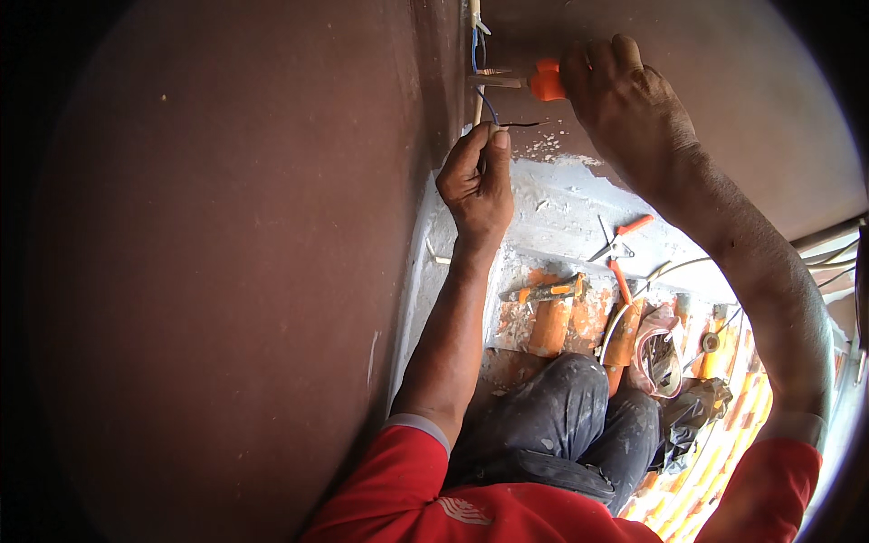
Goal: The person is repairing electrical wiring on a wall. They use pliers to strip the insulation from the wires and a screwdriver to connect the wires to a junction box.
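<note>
My left hand [477, 185] is closed in a pinch on the end of a pale cable [498, 132]. A blue wire [489, 107] rises from the pinch, and a dark wire [523, 124] with a bare tip sticks out to its right. Higher up, my right hand [629, 95] is wrapped round an orange-handled tool [546, 81]. Its narrow metal end [498, 81] points left and meets the wires by the wall corner; whether it is a blade or jaws I cannot tell. Another blue wire [474, 50] comes down from a pale conduit [475, 13] above.
Brown walls [272, 226] meet at the corner. Below lie red-handled snips [617, 249] on a whitish ledge [561, 204], an orange-and-grey tool [548, 291] on roof tiles [550, 328], an open pinkish bag [658, 355], a black plastic bag [695, 412] and loose cables [688, 264].
</note>
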`<state>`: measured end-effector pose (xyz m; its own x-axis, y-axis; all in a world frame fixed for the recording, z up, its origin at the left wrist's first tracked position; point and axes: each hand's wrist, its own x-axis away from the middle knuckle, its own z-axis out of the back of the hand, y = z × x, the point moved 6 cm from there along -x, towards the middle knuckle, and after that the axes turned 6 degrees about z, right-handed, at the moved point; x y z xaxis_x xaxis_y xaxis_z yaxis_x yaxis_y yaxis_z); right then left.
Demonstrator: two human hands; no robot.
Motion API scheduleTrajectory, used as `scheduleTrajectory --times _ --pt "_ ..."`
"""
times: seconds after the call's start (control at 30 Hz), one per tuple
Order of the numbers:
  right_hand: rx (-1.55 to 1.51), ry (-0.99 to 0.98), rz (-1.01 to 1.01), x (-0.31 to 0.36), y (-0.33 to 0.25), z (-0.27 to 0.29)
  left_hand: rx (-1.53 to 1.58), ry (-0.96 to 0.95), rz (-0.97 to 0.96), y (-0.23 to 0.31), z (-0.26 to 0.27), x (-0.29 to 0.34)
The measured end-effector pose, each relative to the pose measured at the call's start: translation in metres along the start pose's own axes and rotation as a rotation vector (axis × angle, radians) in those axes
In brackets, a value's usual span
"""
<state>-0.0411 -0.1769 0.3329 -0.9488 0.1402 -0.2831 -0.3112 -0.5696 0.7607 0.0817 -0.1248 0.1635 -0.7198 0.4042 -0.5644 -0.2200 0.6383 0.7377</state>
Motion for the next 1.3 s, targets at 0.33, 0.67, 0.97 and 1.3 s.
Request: scheduleTrajectory --times 0.33,0.67,0.97,1.3 --pt "0.182 0.014 0.248 -0.015 0.014 0.012 -0.039 -0.011 0.094 -0.004 0.015 0.0" --pt "-0.035 0.13 0.275 -0.01 0.026 0.0 -0.103 -0.005 -0.074 0.009 0.008 -0.002" --pt "-0.21 -0.057 0.131 -0.019 0.021 0.011 -0.261 0.022 -0.26 0.02 0.009 -0.008" --pt "-0.407 -0.243 0.012 -0.016 -0.001 0.027 -0.498 0.12 -0.332 0.03 -0.012 -0.001"
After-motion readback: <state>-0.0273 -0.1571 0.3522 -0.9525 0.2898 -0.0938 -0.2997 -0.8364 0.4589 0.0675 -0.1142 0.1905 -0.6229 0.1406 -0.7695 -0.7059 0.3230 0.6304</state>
